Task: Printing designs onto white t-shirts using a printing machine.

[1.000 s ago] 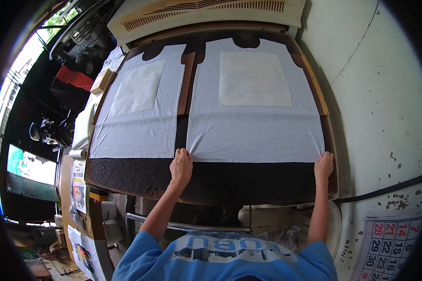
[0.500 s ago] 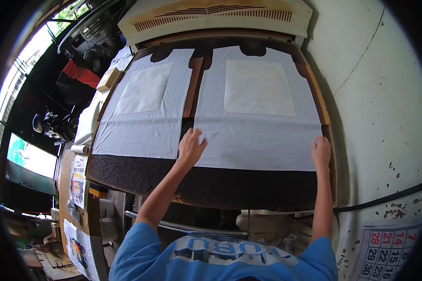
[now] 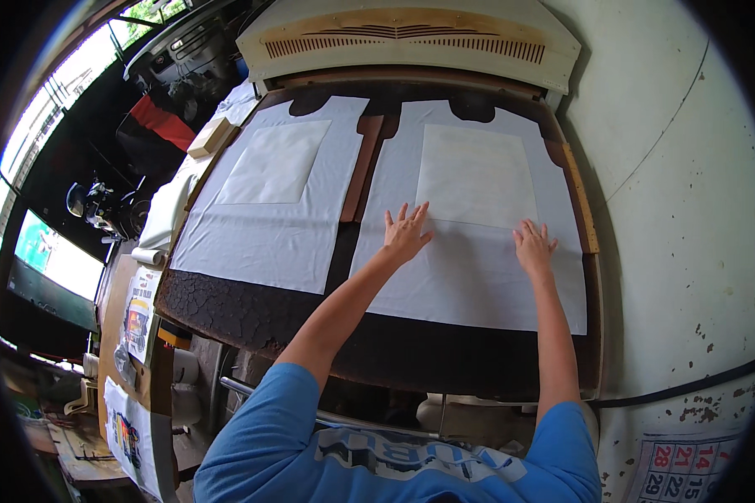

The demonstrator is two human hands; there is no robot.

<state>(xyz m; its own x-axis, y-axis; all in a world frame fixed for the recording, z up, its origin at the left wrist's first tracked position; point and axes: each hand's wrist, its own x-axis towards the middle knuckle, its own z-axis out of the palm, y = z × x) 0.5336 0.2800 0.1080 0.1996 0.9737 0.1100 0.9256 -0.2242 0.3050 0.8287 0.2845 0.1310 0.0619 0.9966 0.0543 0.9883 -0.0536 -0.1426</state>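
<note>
Two pale shirt-shaped fabric panels lie flat on a dark, cracked platen (image 3: 226,306). On the right fabric panel (image 3: 486,285) rests a white rectangular sheet (image 3: 478,176); a similar white sheet (image 3: 275,163) lies on the left fabric panel (image 3: 264,243). My left hand (image 3: 406,233), open with fingers spread, is at the lower left corner of the right sheet. My right hand (image 3: 533,246) is open too, its fingertips by that sheet's lower right corner. Whether the hands press on the fabric or hover just above it, I cannot tell.
A cream vented machine housing (image 3: 411,42) spans the far edge. Between the panels runs a brown strip (image 3: 362,172). To the left, a wooden table (image 3: 161,381) holds printed white cloths (image 3: 132,436). A stained white wall (image 3: 671,251) with a calendar (image 3: 684,469) stands at the right.
Both hands have moved from the right panel's side edges inward and away from me, to the lower corners of its sheet, with fingers now spread. The whole view has shifted slightly.
</note>
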